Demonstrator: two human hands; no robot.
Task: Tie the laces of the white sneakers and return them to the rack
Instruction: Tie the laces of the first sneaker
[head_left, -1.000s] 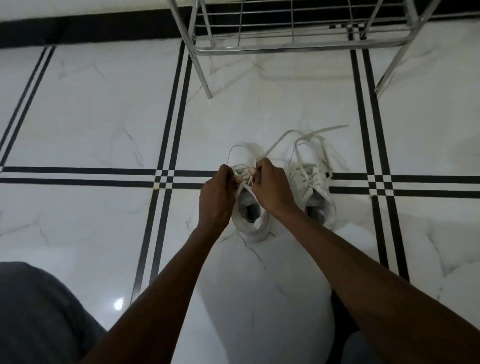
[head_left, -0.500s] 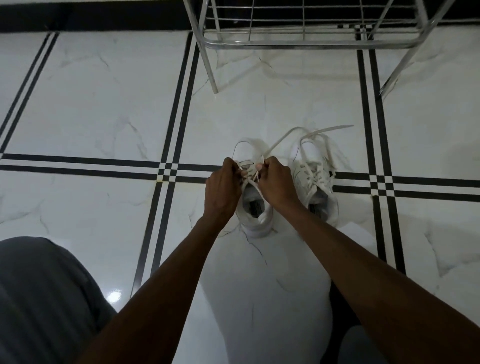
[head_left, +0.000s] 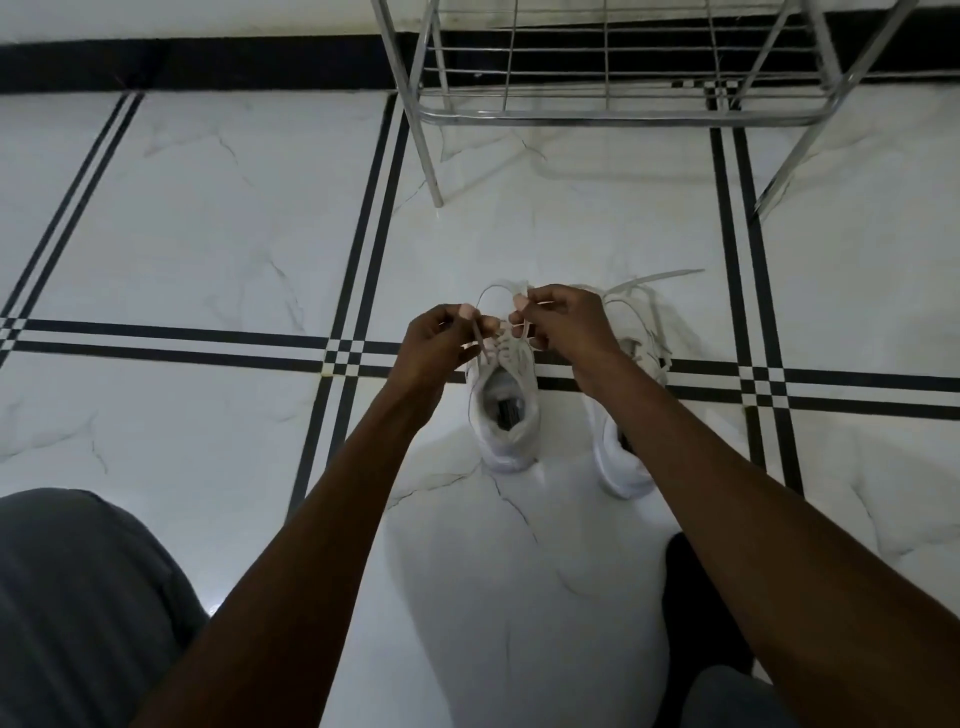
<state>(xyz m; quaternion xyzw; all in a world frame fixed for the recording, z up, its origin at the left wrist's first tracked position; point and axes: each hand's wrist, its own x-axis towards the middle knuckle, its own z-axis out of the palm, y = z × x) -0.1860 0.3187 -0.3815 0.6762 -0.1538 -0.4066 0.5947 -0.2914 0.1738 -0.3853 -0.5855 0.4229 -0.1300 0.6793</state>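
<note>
Two white sneakers stand side by side on the floor, heels toward me. My left hand (head_left: 441, 345) and my right hand (head_left: 566, 325) hover over the tongue of the left sneaker (head_left: 506, 415), each pinching one end of its lace (head_left: 501, 293), which arcs in a loop between my fingers. My right forearm hides most of the right sneaker (head_left: 623, 473). Its loose laces (head_left: 654, 280) trail out across the floor beyond it.
A chrome wire shoe rack (head_left: 613, 117) stands just past the sneakers, its bottom shelf bare. The floor (head_left: 208, 234) is white marble tile with black double stripes. My grey-clad knee (head_left: 78, 597) sits at the lower left, a dark shape at the lower right.
My hands have risen a little and moved forward over the left sneaker, drawing its lace ends up into a loop. The view has tilted so more of the rack shows.
</note>
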